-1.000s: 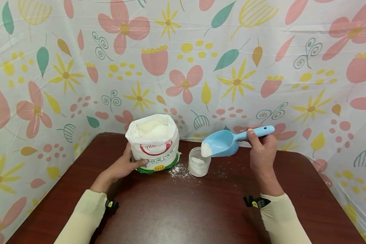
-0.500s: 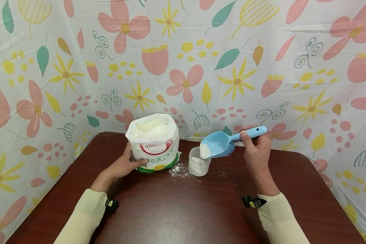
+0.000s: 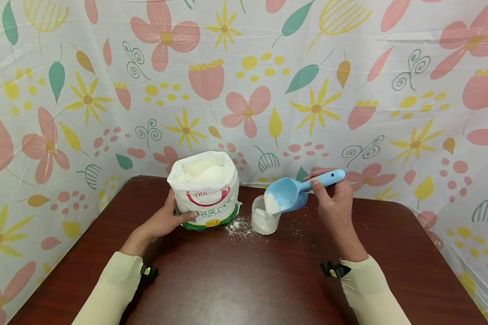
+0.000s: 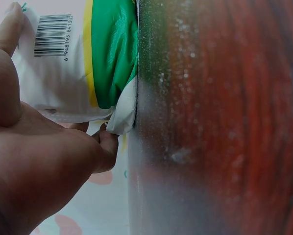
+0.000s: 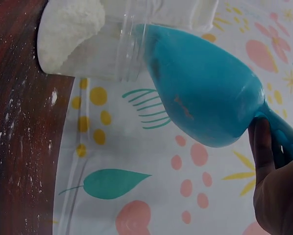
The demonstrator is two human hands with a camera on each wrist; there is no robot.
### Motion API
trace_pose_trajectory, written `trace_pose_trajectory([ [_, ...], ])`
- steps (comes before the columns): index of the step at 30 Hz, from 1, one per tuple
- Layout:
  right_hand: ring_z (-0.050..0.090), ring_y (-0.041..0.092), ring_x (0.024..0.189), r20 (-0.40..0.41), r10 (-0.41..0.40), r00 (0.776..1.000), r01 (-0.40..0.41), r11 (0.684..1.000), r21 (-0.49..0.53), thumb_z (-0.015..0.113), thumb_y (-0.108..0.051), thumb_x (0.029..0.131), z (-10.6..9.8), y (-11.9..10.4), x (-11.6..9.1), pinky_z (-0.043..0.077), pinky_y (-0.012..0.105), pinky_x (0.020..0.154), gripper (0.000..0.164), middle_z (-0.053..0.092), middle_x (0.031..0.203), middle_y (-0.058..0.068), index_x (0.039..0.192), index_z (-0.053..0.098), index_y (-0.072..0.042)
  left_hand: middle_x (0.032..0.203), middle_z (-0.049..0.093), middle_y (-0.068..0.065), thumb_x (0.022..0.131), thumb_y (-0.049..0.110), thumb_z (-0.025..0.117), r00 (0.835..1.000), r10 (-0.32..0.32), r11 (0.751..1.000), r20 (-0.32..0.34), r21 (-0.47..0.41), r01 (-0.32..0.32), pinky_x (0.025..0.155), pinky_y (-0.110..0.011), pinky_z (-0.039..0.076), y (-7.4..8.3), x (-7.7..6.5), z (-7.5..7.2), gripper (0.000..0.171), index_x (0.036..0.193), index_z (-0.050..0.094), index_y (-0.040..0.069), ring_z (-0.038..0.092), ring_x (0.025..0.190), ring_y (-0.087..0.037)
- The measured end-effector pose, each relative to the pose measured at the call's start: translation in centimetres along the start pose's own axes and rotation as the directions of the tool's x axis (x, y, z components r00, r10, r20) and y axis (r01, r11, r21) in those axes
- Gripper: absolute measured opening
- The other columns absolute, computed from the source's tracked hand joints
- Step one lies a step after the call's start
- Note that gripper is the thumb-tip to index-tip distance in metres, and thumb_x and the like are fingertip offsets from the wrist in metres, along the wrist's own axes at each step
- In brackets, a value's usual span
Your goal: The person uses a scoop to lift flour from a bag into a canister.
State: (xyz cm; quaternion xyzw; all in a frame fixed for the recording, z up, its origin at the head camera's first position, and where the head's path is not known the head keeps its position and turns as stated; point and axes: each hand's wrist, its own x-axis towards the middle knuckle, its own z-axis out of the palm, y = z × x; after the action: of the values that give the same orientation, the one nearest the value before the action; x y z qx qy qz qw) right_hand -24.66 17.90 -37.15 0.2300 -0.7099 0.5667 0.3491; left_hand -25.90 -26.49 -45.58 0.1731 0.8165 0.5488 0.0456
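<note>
In the head view my left hand (image 3: 162, 220) holds the side of an open white bag of flour (image 3: 205, 196), thumb across its front. The left wrist view shows the bag's green bottom band (image 4: 114, 54) and the other fingers going behind it. My right hand (image 3: 336, 205) grips the handle of a blue scoop (image 3: 288, 192), which tilts down to the left with white flour at its lip. That lip overlaps the rim of a clear round jar (image 3: 265, 223), partly filled with flour. From the right wrist, the scoop's underside (image 5: 205, 93) appears right at the jar's mouth.
Spilled flour (image 3: 240, 227) lies on the dark wooden table (image 3: 236, 280) between bag and jar, with fainter specks right of the jar. A flower-printed cloth (image 3: 244, 90) hangs close behind the table's back edge.
My right hand has moved left, bringing the scoop further over the jar and tilting it more steeply; its flour now sits at the jar's mouth. The left hand and bag stay put.
</note>
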Motion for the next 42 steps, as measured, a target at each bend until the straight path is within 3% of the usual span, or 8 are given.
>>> trace_pose_trajectory([
  [9,0.068,0.011,0.090,0.052,-0.040,0.998,0.040,0.999,0.009,0.061,0.006,0.102,0.1,-0.3,0.0,0.054,0.016,0.075,0.016,0.072,0.106,0.025,0.117,0.063,0.010,0.161,0.026,-0.006,0.100,0.027,0.077,1.000,0.006,1.000,0.003,0.003,-0.006,0.121,-0.068,0.020,0.0,0.0,0.0,0.098,0.161,0.000,0.033,0.021,0.154,-0.033],
  [16,0.061,0.012,0.072,0.103,-0.054,0.993,0.054,0.999,0.005,0.062,0.007,0.102,0.2,-0.5,0.0,0.047,0.019,0.061,0.014,0.072,0.105,0.019,0.115,0.064,0.008,0.161,0.025,-0.006,0.100,0.029,0.078,1.000,-0.005,1.000,-0.002,0.009,0.005,0.121,-0.068,0.020,0.0,0.0,0.0,0.098,0.161,0.001,0.033,0.019,0.154,-0.033],
  [27,0.047,0.008,0.057,0.144,-0.112,0.983,0.123,0.990,-0.066,0.066,0.011,0.097,0.5,-1.0,0.0,0.041,0.020,0.054,0.017,0.073,0.102,0.016,0.112,0.068,0.006,0.162,0.024,-0.006,0.099,0.029,0.078,1.000,-0.010,1.000,-0.003,0.006,0.010,0.121,-0.068,0.019,0.2,0.1,-0.1,0.100,0.161,0.000,0.032,0.019,0.155,-0.034],
  [42,0.055,0.007,0.067,0.213,-0.169,0.962,0.189,0.979,-0.076,0.071,0.017,0.090,0.9,-1.8,-0.2,0.044,0.017,0.058,0.025,0.073,0.099,0.015,0.111,0.070,0.003,0.162,0.024,-0.007,0.099,0.029,0.078,1.000,-0.018,1.000,0.000,0.004,0.018,0.121,-0.069,0.021,0.1,0.0,0.0,0.100,0.161,0.000,0.033,0.019,0.155,-0.035],
])
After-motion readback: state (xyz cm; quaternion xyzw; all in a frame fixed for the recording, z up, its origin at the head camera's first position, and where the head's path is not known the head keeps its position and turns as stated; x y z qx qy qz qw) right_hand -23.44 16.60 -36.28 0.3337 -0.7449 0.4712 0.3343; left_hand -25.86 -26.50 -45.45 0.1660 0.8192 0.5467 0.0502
